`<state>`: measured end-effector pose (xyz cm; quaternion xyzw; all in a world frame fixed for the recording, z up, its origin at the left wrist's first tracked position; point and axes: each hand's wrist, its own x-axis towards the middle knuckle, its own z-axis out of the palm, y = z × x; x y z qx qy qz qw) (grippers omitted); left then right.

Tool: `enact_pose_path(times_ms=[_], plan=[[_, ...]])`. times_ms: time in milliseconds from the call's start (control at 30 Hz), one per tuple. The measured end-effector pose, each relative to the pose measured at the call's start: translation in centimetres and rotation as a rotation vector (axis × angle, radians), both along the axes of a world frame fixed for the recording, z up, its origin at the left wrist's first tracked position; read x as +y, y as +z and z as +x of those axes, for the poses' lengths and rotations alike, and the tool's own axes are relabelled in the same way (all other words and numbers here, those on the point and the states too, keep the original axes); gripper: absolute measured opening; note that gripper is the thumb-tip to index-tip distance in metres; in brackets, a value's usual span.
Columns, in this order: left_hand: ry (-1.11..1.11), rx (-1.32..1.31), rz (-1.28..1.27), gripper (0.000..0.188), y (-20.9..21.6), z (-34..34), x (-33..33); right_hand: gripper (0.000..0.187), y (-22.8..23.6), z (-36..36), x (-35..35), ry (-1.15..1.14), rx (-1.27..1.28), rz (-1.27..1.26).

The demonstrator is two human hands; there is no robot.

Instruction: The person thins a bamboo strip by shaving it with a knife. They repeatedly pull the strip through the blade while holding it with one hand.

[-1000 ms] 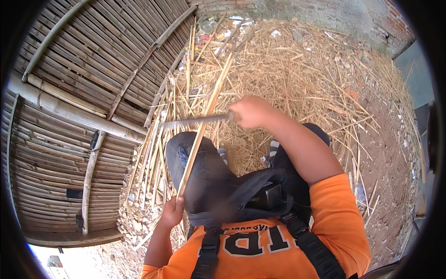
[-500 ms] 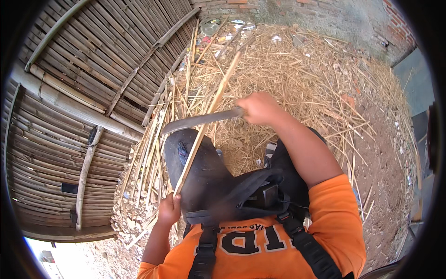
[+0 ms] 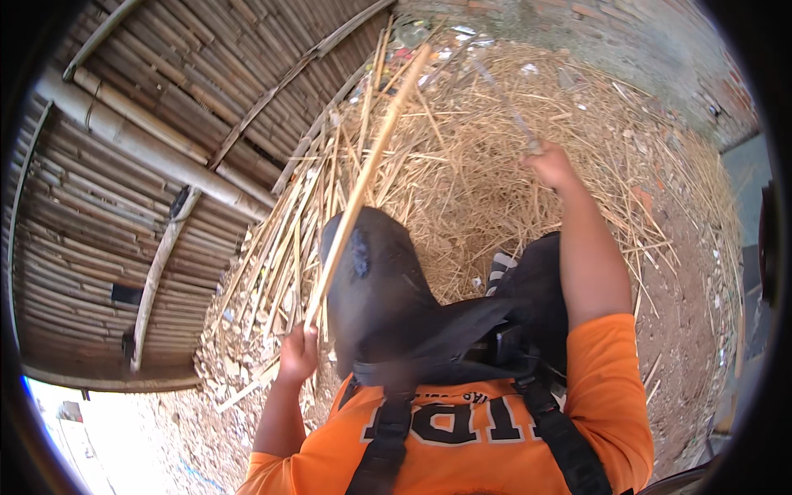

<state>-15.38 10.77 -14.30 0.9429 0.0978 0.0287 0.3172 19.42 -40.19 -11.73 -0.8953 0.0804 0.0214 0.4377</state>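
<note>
My left hand (image 3: 299,353) is closed round the near end of a long pale bamboo strip (image 3: 361,188). The strip slants up past my left knee, its far end raised over the shavings. My right hand (image 3: 551,163), arm stretched forward, grips the handle of a long-bladed knife (image 3: 507,103). Its blade points away toward the brick wall and is smeared by motion. Blade and strip are apart.
Straw-like bamboo shavings (image 3: 478,181) cover the ground ahead. Cut bamboo strips (image 3: 285,256) lie at my left, beside a bamboo slat wall (image 3: 107,214). A brick wall (image 3: 627,49) stands at the far side. Bits of litter (image 3: 464,31) lie near it.
The knife has left the strip, swinging forward and right with my right hand. Its blade now points away rather than across the strip. My left hand keeps its hold on the strip.
</note>
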Motion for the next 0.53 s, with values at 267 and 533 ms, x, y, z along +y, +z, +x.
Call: enact_pose_path(times_ms=[267,533], plan=[[0.593,0.183,0.381,0.053,-2.5,3.5,14.2,0.024,1.9,0.0,-1.0,-0.241,-0.127,0.230],[0.391,0.673,0.243,0.086,-12.6,7.8,19.8,0.038,2.0,1.3,-5.7,-0.175,-0.083,0.178]])
